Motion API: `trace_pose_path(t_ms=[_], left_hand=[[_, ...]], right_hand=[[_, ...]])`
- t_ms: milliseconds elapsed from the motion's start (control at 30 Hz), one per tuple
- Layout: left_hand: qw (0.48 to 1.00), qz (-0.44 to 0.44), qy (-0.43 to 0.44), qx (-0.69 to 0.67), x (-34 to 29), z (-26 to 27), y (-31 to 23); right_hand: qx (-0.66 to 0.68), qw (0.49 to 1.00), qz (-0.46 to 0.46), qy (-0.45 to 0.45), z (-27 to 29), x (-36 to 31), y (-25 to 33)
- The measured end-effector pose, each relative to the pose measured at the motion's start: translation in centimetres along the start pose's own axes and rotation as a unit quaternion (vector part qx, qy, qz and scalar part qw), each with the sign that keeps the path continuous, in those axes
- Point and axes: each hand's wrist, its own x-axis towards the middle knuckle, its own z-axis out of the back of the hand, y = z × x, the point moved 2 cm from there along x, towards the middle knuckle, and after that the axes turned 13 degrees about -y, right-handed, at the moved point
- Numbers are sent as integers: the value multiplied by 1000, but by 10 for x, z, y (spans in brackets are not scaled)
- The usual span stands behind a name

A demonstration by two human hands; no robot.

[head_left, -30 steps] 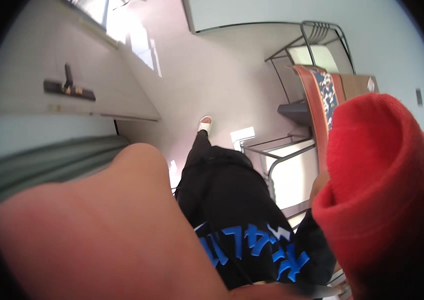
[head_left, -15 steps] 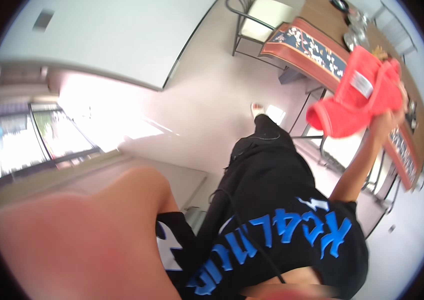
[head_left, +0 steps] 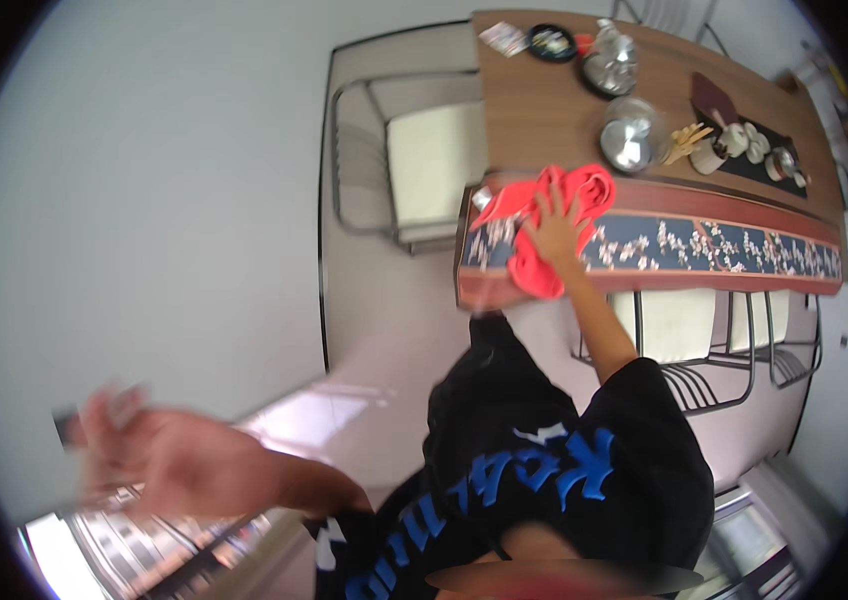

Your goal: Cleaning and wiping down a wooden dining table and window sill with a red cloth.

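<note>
A bunched coral-red cloth (head_left: pixel 541 273) lies at the left end of the table, on the floral runner (head_left: pixel 659 243); its exact kind is unclear in the folds. My right hand (head_left: pixel 556 232) rests on top of it, fingers spread out flat. Off to the left, my left hand (head_left: pixel 169 455) is raised beside the pale wall. It is blurred, with the fingers loosely bent and apart and nothing visible in it.
The wooden table (head_left: pixel 534 110) bears a black bowl (head_left: pixel 552 42), a glass jug (head_left: pixel 611 60), a glass bowl (head_left: pixel 634 135) and cups on a dark mat. A chair (head_left: pixel 434 165) stands at its left end, and more chairs (head_left: pixel 679 325) line the near side.
The red cloth, held up in my right hand earlier, now lies on the table under that hand's spread fingers. My view has turned toward the table. My left hand has come into sight.
</note>
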Motion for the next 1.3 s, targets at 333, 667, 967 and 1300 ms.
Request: trace_pose_path(t_ms=[333,667,967,1300], left_hand=[[623,187,759,-23,-435,-44,166],[558,100,822,-51,-462,-41,170],[518,238,806,-161,-480,-32,218],[304,128,940,-86,-405,19,296]], right_hand=[[-37,989,19,-141,-81,237,-5],[314,928,11,-198,-26,166,-13],[100,954,-150,-241,38,-67,-22],[81,936,-179,-291,-33,8,78]])
